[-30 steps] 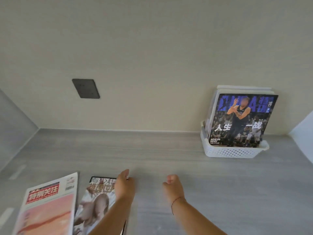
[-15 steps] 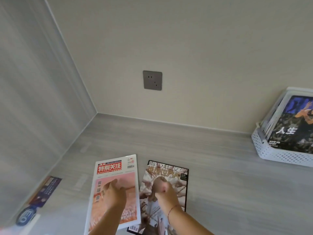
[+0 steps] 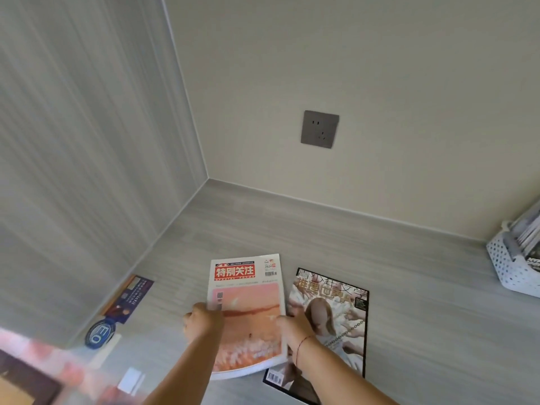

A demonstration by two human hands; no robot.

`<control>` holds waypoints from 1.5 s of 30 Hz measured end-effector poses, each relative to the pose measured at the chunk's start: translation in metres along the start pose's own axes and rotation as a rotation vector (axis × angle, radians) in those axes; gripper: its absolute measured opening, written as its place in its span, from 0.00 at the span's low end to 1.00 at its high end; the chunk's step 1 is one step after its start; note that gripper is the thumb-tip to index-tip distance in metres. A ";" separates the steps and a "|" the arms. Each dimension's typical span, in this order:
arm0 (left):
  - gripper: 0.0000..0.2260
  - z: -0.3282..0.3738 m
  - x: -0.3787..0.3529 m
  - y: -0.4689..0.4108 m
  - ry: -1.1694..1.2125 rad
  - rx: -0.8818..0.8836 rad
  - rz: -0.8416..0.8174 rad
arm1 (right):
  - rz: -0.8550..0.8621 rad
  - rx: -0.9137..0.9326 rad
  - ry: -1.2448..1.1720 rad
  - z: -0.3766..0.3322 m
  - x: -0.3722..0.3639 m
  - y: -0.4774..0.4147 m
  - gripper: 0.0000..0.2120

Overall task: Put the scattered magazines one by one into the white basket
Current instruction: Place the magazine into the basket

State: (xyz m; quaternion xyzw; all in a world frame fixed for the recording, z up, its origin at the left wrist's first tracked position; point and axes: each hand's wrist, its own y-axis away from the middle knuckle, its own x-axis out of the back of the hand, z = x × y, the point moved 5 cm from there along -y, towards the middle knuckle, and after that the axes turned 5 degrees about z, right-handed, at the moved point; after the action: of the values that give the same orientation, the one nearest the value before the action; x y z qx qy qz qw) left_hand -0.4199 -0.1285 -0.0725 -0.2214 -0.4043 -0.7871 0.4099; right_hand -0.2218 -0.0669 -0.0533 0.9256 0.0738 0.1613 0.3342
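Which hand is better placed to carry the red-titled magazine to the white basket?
Right. The left hand and right hand each touch a side edge of the red-titled magazine, but the white basket stands far right.

Pink magazine (image 3: 248,314): red title block, face up on the worktop (image 3: 423,302), lower right corner overlapping the black-bordered magazine (image 3: 339,323), which lies face up just beside it. Dark blue magazine (image 3: 128,296): flat, at the worktop's left edge. White basket (image 3: 508,270): perforated, far right, holding upright magazines (image 3: 529,235).
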 end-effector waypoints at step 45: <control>0.11 0.385 -0.346 0.445 0.385 -0.731 -0.597 | 0.759 0.403 -0.197 -0.040 0.686 -0.063 0.04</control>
State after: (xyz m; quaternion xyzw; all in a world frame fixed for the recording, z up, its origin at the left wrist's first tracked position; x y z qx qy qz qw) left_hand 0.1490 0.1973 0.1158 -0.0760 -0.0652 -0.9865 0.1298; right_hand 0.4048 0.1731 0.1061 0.9449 -0.2737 0.1658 0.0695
